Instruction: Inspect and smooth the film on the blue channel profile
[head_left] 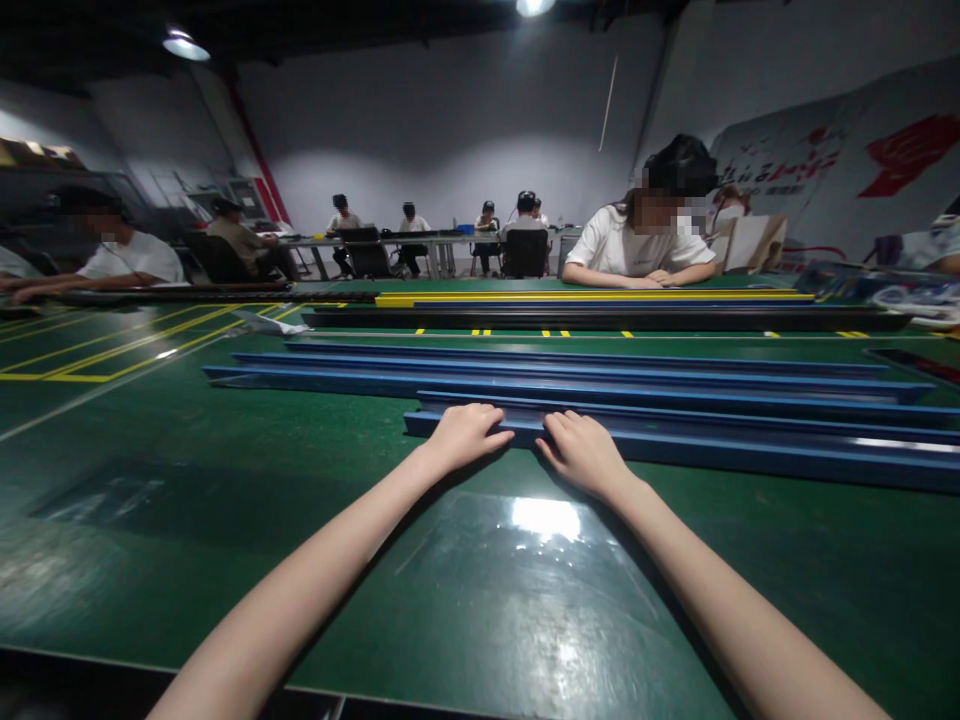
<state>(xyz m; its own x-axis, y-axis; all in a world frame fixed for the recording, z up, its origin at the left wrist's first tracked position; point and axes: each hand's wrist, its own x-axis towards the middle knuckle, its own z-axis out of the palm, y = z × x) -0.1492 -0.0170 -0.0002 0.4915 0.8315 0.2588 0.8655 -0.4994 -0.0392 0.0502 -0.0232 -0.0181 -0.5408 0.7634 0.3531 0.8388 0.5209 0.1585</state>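
A long blue U-shaped channel (720, 448) lies crosswise on the green table (315, 560) in front of me. My left hand (469, 437) grips its near wall close to the left end, fingers reaching over the top edge and thumb on the near side. A short way to the right, my right hand (581, 450) holds the same wall in a like manner, its fingers bent over the edge. The fingertips are partly hidden inside the channel. Just beyond, more blue channels (337, 383) lie roughly parallel to this one.
Farther back are a black strip (637, 321) and a yellow strip (585, 298). Opposite sits a person in a white shirt (637, 245), arms on the table. A dark flat object (919, 368) lies at the right. Transparent sheeting (525, 580) covers the near table. Other people sit behind.
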